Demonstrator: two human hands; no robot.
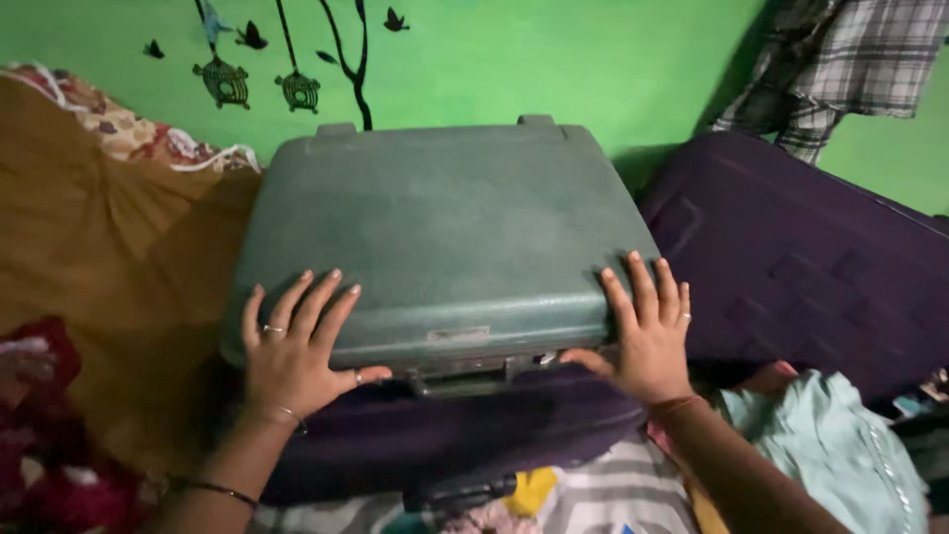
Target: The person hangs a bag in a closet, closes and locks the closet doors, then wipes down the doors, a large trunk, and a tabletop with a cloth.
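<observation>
Both hands (297, 351) flat, grainy grey-green suitcase (435, 237)

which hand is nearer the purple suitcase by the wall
Right. The right hand presses the near right corner of the grey-green case, just beside the purple suitcase. The left hand lies flat on the case's near left corner, far across from it.

A small pale rectangular label plate (458, 334) sits on the front edge of the grey-green hard suitcase (435, 237), at about 6 o'clock on its lid, just above the latch. At the 4 o'clock edge of the view lies a small colourful packet (914, 400), too dim to make out. No signs or screens are in view
</observation>
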